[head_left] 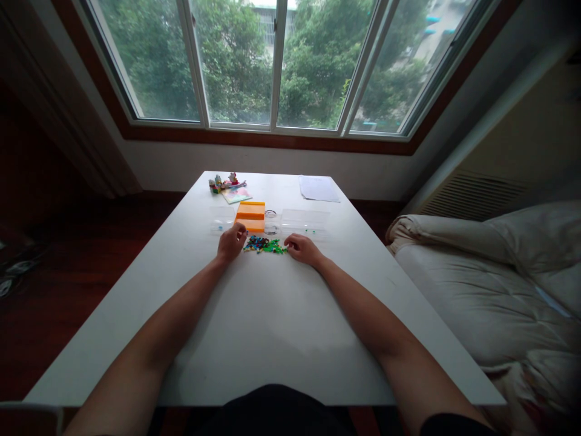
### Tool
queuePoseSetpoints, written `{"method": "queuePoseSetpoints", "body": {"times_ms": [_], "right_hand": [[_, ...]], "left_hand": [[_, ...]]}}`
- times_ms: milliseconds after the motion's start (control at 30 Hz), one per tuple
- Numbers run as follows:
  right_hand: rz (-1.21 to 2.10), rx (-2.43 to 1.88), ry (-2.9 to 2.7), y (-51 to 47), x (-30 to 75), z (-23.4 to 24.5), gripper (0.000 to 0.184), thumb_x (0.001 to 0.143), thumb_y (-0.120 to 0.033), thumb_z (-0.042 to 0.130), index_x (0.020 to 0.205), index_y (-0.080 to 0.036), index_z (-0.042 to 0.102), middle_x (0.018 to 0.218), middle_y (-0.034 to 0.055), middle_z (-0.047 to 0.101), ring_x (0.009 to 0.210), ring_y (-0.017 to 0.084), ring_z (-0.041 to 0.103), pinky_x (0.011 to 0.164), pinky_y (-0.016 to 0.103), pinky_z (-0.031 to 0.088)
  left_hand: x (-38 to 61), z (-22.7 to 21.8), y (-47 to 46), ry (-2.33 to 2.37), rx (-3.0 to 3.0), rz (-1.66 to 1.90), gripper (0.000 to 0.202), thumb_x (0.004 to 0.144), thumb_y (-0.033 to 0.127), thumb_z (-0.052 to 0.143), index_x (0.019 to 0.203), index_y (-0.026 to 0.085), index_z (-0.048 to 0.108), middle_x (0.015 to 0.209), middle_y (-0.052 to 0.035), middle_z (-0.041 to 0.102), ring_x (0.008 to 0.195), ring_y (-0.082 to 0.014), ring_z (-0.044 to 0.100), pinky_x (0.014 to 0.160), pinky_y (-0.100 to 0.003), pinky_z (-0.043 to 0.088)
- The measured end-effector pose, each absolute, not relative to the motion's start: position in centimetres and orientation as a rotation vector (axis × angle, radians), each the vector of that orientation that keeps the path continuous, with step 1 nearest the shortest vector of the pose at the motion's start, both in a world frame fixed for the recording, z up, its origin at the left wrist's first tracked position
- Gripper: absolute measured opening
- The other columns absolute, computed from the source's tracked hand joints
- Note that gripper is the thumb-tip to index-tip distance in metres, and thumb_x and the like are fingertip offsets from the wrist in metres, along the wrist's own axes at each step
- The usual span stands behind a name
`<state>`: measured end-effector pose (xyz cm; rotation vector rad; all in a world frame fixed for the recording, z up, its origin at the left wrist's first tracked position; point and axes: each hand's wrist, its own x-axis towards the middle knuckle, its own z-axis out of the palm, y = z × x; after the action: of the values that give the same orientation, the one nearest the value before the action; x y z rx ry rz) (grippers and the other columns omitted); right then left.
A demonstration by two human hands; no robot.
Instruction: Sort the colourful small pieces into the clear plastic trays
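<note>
From the head camera, taking twelve o'clock as toward the window [238, 63], a pile of small coloured toy bricks [272, 246] lies mid-table on the white table [276, 321]. The left hand [231, 243] is at nine o'clock of it, fingers curled, near the orange tray [251, 216] at eleven. The right hand [303, 248] is at three, its bent fingers beside the pile's green end. The fingertips are too small to read, so I cannot tell whether either grip is clamped on a brick or apart. Clear plastic trays sit at ten [221, 214] and two [305, 219]; beyond, toy figures [216, 184] stand at eleven, paper sheets [319, 188] between one and two.
</note>
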<state>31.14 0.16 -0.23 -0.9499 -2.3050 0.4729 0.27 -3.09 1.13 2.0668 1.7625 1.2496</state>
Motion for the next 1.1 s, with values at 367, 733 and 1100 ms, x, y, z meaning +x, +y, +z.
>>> {"method": "queuePoseSetpoints", "body": {"times_ms": [367,733,1100], "right_hand": [[0.526,-0.909,-2.284,-0.1,31.2,0.3,0.018,0.086,-0.021,0.06,0.099,-0.019,0.071,0.083,0.0019,0.063,0.066,0.01,0.05,0.066,0.022,0.04],[0.447,-0.943,-2.28,0.1,31.2,-0.3,0.015,0.087,-0.021,0.059,0.093,-0.018,0.072,0.082,0.002,0.063,0.066,0.01,0.05,0.067,0.022,0.039],[0.327,-1.005,-2.274,0.2,31.1,-0.3,0.015,0.091,-0.023,0.058,0.088,-0.019,0.072,0.083,0.0035,0.064,0.072,0.013,0.053,0.072,0.024,0.041]], "left_hand": [[-1.7,0.3,-1.4,1.905,1.719,1.617,0.015,0.086,0.012,0.043,0.092,0.023,0.051,0.08,-0.0003,0.057,0.072,-0.0168,0.054,0.069,-0.028,0.039],[-3.8,-1.1,-0.2,1.85,1.369,1.708,0.018,0.087,0.019,0.04,0.092,0.023,0.058,0.083,0.0009,0.064,0.06,-0.0126,0.055,0.061,-0.025,0.044],[-5.0,-0.9,0.3,1.81,1.178,1.613,0.038,0.083,0.018,0.04,0.116,0.02,0.061,0.107,-0.0046,0.07,0.056,-0.0078,0.059,0.057,-0.021,0.05]]}}
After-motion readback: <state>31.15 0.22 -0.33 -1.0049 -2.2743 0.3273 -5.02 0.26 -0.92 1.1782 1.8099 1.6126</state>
